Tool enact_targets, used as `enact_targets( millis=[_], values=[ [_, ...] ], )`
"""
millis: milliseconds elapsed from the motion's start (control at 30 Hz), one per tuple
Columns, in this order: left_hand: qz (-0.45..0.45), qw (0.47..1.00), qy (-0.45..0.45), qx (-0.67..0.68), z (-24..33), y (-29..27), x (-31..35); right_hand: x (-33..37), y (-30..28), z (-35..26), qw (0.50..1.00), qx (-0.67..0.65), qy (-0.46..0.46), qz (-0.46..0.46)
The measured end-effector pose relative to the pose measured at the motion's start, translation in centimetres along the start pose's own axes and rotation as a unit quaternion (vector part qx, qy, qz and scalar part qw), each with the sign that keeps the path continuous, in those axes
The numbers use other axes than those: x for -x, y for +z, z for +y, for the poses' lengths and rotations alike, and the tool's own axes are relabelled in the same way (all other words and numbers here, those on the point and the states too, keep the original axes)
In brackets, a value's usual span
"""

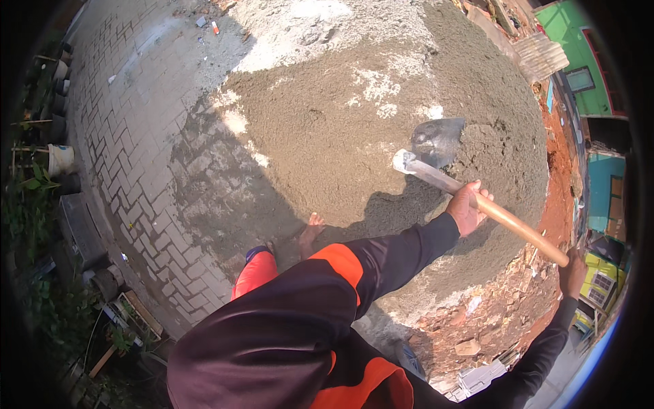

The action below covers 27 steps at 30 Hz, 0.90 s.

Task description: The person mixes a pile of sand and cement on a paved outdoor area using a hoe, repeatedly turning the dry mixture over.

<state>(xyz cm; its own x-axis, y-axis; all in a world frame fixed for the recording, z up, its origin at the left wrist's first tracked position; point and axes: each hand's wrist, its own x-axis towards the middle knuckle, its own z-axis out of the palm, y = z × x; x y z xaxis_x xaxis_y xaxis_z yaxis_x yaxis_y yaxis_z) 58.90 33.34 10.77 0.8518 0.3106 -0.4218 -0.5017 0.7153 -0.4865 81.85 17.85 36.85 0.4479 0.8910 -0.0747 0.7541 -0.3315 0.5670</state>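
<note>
The person stands barefoot at the edge of a wide heap (381,116) of grey sand and cement mix and works it with a hoe (436,140). The left hand (466,208) is closed around the wooden handle (507,218) about at its middle, the fingers wrapped over the top. The right hand (571,271) sits at the end of the handle, at about 4 o'clock from the left hand; it seems closed on the handle, but the view is bent here and the fingers are not clear. The metal blade points down and touches the heap at about 1 o'clock from the left hand, near the heap's right side. One bare foot (310,232) rests on the near slope. As for progress, most of the heap looks already even in colour, a dark grey, so the mixing seems well advanced. Still, pale patches (375,85) of unmixed powder lie on the top and along the left slope, and a large light area (306,20) remains at 12 o'clock, so some turning is left. Brick paving (136,136) lies at 9 o'clock and red rubble (497,307) at 5 o'clock.
</note>
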Motion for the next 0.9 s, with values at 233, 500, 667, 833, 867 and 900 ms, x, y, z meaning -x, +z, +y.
enact_targets(
  millis=[233, 500, 667, 833, 867, 900],
  values=[
    [0.175, 0.966, 0.177, -0.067, 20.1, -21.8, 13.8, 12.7, 9.0, -28.0, 0.837, -0.368, -0.159, -0.371],
    [0.437, 0.790, 0.420, -0.097, 36.3, -38.8, 39.1, 25.4, 5.6, -70.9, 0.387, -0.587, -0.142, -0.697],
    [0.479, 0.750, 0.429, -0.154, 42.9, -43.3, 50.3, 29.2, 5.7, -93.1, 0.223, -0.572, -0.116, -0.781],
    [0.612, 0.685, 0.303, -0.252, 48.9, -48.7, 55.1, 33.2, 7.0, -101.3, 0.181, -0.589, -0.084, -0.783],
    [0.610, 0.694, 0.291, -0.250, 48.7, -49.6, 54.2, 32.6, 7.9, -101.0, 0.188, -0.587, -0.071, -0.784],
    [0.590, 0.720, 0.307, -0.199, 48.5, -50.0, 52.9, 31.6, 8.8, -100.4, 0.243, -0.574, -0.114, -0.774]
  ],
)
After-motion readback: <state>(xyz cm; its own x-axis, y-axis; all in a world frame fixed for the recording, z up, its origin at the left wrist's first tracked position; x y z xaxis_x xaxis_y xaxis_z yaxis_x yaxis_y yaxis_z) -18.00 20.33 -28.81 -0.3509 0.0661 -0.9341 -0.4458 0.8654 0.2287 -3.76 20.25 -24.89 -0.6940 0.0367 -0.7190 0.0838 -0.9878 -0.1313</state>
